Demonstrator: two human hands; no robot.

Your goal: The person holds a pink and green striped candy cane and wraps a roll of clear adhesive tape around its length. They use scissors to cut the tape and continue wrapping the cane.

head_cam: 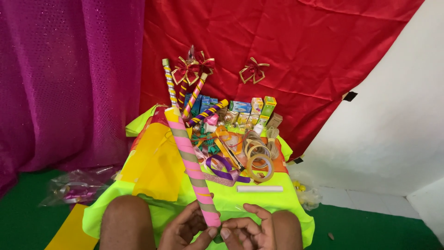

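Note:
A long stick wrapped in pink and grey-green spiral ribbon (pixel 190 162) runs from the table's middle down to my hands. My left hand (pixel 185 228) grips its lower end from the left. My right hand (pixel 247 229) pinches the same end from the right, fingertips meeting the left hand's. Both hands sit between my knees at the front edge of the low table covered in neon yellow-green cloth (pixel 259 199).
Tape rolls (pixel 259 166), purple ribbon (pixel 222 166), a white stick (pixel 259 188), yellow paper sheets (pixel 157 162) and small boxes (pixel 249 107) crowd the table. More wrapped sticks with red bows (pixel 187 74) lean on the red backdrop. A plastic bag (pixel 78 187) lies on the green floor.

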